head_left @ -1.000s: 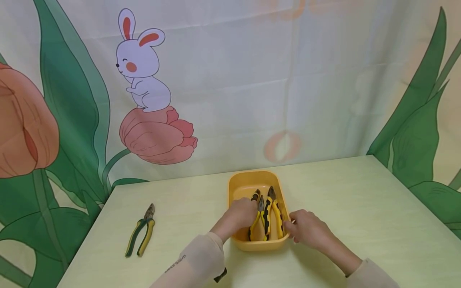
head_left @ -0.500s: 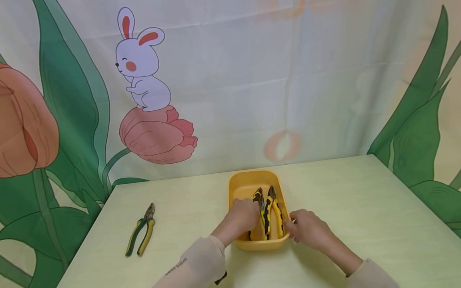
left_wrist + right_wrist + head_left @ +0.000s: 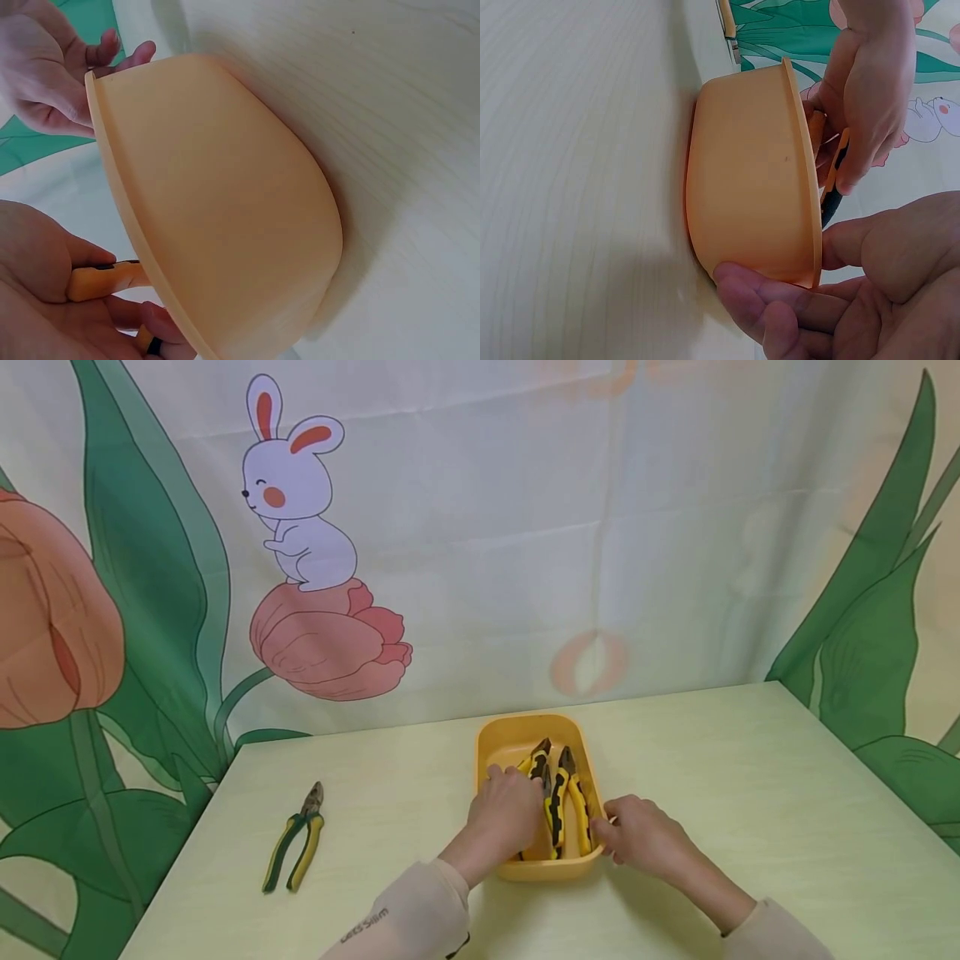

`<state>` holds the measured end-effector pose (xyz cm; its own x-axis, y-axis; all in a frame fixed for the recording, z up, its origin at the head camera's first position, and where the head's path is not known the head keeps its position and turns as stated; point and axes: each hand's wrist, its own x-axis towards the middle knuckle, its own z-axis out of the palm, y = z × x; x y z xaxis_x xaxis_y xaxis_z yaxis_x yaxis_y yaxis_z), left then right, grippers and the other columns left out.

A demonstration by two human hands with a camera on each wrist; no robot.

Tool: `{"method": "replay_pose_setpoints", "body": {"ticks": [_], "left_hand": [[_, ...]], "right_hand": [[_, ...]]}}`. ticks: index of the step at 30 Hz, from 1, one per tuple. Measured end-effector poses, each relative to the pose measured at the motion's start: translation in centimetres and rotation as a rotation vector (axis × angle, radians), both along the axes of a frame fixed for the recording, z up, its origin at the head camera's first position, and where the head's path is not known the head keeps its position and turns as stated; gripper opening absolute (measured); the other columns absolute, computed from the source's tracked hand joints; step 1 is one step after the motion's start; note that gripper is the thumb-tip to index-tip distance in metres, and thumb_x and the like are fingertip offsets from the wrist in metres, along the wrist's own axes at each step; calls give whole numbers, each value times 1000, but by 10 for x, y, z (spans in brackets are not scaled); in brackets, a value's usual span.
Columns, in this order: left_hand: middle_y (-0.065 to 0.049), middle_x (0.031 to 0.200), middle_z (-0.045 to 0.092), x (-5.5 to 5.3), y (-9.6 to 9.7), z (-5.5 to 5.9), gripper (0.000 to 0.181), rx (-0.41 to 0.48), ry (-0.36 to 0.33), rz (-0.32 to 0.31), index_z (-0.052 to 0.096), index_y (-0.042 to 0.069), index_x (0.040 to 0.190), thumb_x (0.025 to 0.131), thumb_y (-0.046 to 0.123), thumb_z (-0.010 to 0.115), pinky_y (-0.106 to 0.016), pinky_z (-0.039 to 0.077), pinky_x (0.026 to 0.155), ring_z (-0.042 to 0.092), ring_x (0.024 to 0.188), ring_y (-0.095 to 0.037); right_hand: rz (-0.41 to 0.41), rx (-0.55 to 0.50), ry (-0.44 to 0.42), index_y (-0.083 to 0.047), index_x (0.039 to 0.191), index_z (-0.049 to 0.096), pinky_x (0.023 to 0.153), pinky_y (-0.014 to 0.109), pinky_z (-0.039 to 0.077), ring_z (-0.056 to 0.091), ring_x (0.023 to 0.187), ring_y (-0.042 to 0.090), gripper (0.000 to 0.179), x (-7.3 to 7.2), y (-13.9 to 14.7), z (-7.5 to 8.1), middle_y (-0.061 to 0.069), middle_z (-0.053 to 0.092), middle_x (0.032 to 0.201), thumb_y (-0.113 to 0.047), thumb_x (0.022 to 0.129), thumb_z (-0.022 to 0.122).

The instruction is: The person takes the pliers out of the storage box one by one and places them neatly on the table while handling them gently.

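In the head view a yellow plastic box (image 3: 551,870) stands on the table, with several pliers inside. My left hand (image 3: 507,810) reaches into it and grips pliers (image 3: 538,762) with yellow and black handles, their head tilted to the far right. In the left wrist view a handle (image 3: 109,281) of these pliers lies between thumb and fingers. Larger pliers (image 3: 558,797) rest along the box's right side. Between the two, smaller pliers (image 3: 546,787) are mostly covered by my left hand. My right hand (image 3: 641,833) pinches the box's right rim, thumb inside and fingers outside, as the right wrist view shows.
Pliers with green and yellow handles (image 3: 307,818) lie apart on the left of the pale table (image 3: 712,760). Behind the table hangs a cloth backdrop (image 3: 480,568) printed with a rabbit and tulips.
My left hand has shifted slightly up and to the right inside the box, the gripped pliers moving with it. It now covers more of the smaller pliers. The right hand has stayed on the rim.
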<state>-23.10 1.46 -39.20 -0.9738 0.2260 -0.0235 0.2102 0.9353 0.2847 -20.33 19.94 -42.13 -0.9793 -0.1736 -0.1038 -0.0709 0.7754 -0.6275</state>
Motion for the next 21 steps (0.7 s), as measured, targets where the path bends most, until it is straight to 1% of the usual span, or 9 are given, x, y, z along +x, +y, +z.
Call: {"method": "replay_pose_setpoints", "body": {"ticks": [3, 6, 7, 10, 13, 14, 18, 21], "left_hand": [[-14, 87, 49, 0, 0, 0, 47, 16, 11, 13, 58, 2, 77, 112, 30, 44, -33, 47, 54, 49, 73, -25], [-14, 86, 48, 1, -2, 0, 42, 20, 42, 15, 58, -2, 88, 112, 30, 44, -33, 47, 53, 49, 71, -25], [-14, 86, 48, 1, -2, 0, 41, 5, 57, 3, 59, -2, 89, 112, 29, 44, -33, 48, 53, 49, 72, -25], [-15, 87, 48, 3, -4, 2, 41, 19, 90, 5, 60, -5, 96, 112, 30, 45, -34, 50, 56, 49, 73, -24], [-16, 90, 49, 4, -6, 3, 41, 46, 108, 10, 60, -7, 102, 112, 30, 44, -36, 52, 61, 50, 74, -24], [-17, 91, 50, 5, -7, 3, 42, 71, 110, 25, 59, -9, 104, 112, 31, 45, -36, 52, 62, 50, 74, -24], [-18, 96, 52, 7, -10, 5, 43, 85, 134, 52, 59, -10, 112, 111, 32, 46, -38, 53, 65, 53, 75, -25], [-19, 101, 53, 8, -13, 7, 46, 65, 150, 70, 58, -9, 120, 111, 34, 47, -39, 56, 67, 55, 80, -26]], "right_hand": [[-2, -2, -4, -9, 82, 66, 50, 31, 44, 60, 57, 15, 20, 0, 0, 0, -1, 66, 68, -17, 100, 60], [-3, -3, -8, -10, 82, 65, 50, 31, 44, 60, 58, 15, 20, -1, 0, 0, -1, 66, 69, -17, 100, 60], [-3, -3, -8, -10, 81, 64, 50, 31, 44, 60, 58, 15, 21, -1, 0, 0, 0, 66, 69, -17, 100, 60], [-2, -1, -7, -10, 80, 64, 50, 30, 44, 60, 58, 15, 21, 0, 0, 0, 0, 66, 69, -16, 100, 59], [-2, 1, -2, -10, 79, 63, 50, 30, 43, 60, 57, 15, 22, 0, 0, 0, 0, 66, 69, -16, 100, 59], [-2, 1, 1, -11, 79, 63, 50, 30, 43, 59, 57, 15, 22, 1, 0, 0, 0, 66, 69, -16, 100, 59], [0, -2, 11, -10, 77, 62, 50, 30, 42, 59, 57, 15, 23, 1, 0, 0, 0, 66, 69, -15, 100, 59], [-2, 2, 10, -10, 76, 61, 49, 30, 42, 59, 56, 15, 25, 2, 0, 0, 0, 66, 68, -15, 100, 59]]}}
